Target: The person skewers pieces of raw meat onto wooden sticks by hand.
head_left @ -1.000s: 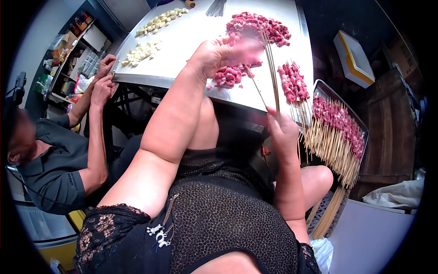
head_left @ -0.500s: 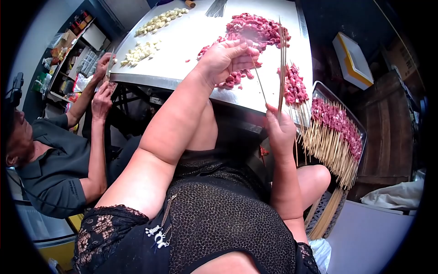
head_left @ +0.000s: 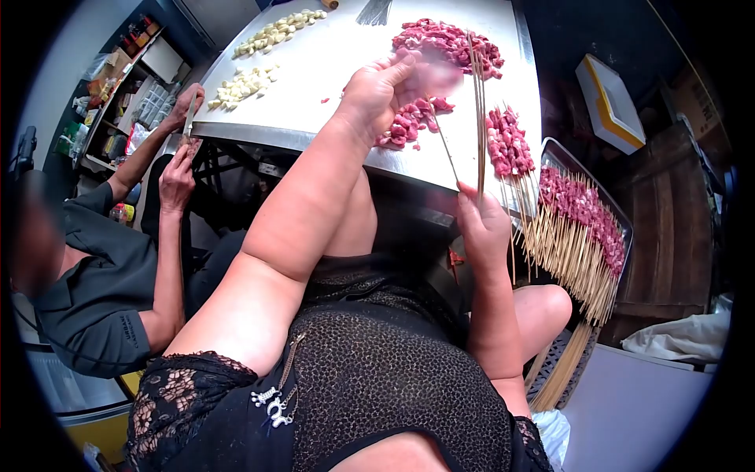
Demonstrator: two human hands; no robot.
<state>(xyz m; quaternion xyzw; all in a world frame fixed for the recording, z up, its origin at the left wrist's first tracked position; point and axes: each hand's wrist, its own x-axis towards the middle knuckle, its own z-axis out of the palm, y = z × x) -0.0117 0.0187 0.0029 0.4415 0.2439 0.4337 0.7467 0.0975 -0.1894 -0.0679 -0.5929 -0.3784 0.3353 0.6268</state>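
My right hand (head_left: 484, 224) is closed around a bundle of bamboo skewers (head_left: 480, 118) standing upright. Pinched between its thumb and finger, a single skewer (head_left: 446, 145) slants up toward my left hand. My left hand (head_left: 377, 94) hovers above the table by the raw meat, its fingers smeared by motion; a pinkish blur at the fingertips could be meat, but I cannot make it out. Behind it lies a large pile of cut raw meat (head_left: 480, 57), with a smaller heap of meat (head_left: 409, 126) closer to me. Several loaded meat skewers (head_left: 510, 145) rest at the table's right edge.
On the white-topped table (head_left: 307, 102) sit peeled garlic cloves (head_left: 244, 86) and a bunch of thin metal skewers (head_left: 374, 11). A metal tray (head_left: 627, 228) full of meat skewers stands right. At left, a co-worker's hands hold a knife (head_left: 190, 116). Spare bamboo sticks (head_left: 570, 362) lie below.
My left hand's fingers have moved away from the single skewer's tip and blurred. The skewer bundle has tilted slightly left, while my right hand stays nearly in place.
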